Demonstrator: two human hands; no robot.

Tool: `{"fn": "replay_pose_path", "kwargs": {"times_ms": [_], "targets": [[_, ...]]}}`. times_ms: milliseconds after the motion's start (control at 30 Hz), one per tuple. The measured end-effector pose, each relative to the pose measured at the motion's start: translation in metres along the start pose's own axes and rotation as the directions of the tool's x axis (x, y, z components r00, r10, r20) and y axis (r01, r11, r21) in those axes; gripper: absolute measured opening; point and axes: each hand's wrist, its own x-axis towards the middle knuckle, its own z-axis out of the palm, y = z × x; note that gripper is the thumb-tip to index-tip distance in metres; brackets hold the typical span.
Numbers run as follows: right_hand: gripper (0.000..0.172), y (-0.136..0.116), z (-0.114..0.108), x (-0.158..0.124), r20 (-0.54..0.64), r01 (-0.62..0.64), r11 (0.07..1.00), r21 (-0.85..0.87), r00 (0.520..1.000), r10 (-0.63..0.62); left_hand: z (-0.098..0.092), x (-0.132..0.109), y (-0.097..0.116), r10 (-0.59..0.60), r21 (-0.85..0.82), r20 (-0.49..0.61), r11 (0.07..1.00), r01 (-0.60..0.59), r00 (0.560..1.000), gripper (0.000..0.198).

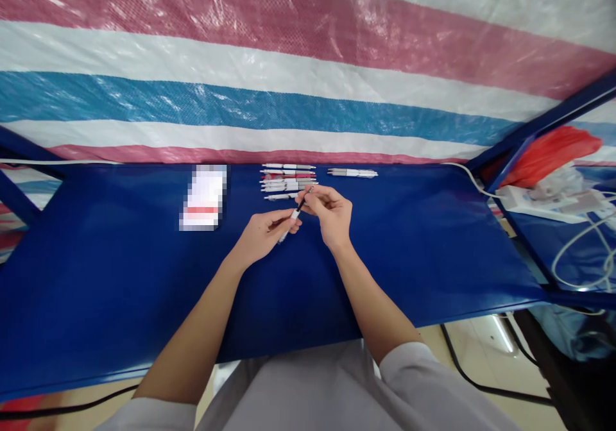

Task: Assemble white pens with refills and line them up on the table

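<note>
Both of my hands hold one white pen point(294, 215) with a dark tip above the blue table point(120, 277). My left hand point(264, 233) grips its lower white barrel. My right hand point(328, 211) pinches its upper dark end. Just beyond my hands lies a row of several white pens point(287, 181), side by side. A separate pen or two point(352, 173) lies to the right of that row.
A blurred white card with a red band point(204, 197) lies to the left of the pens. A striped tarp point(289, 65) hangs behind the table. To the right are a white power strip point(539, 201), cables and a red bag point(553, 149).
</note>
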Motion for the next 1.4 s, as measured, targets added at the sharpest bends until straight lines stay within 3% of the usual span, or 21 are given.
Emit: {"fn": "replay_pose_path", "kwargs": {"times_ms": [467,1033,1400], "targets": [[0.025,0.0,0.0,0.003,-0.021,-0.029,1.0,0.005,0.999,0.029,0.002,-0.002,0.001,0.019,-0.032,-0.035,0.999,-0.02,0.999,0.036],[0.026,-0.003,0.0,0.004,-0.035,-0.028,1.0,-0.004,0.999,0.028,0.004,-0.001,-0.004,0.083,0.097,-0.087,0.993,-0.074,0.993,0.037],[0.031,-0.011,-0.007,0.011,0.057,-0.114,0.982,-0.153,0.991,0.124,-0.001,-0.001,-0.002,0.036,0.056,-0.099,0.998,-0.031,0.994,0.038]]}}
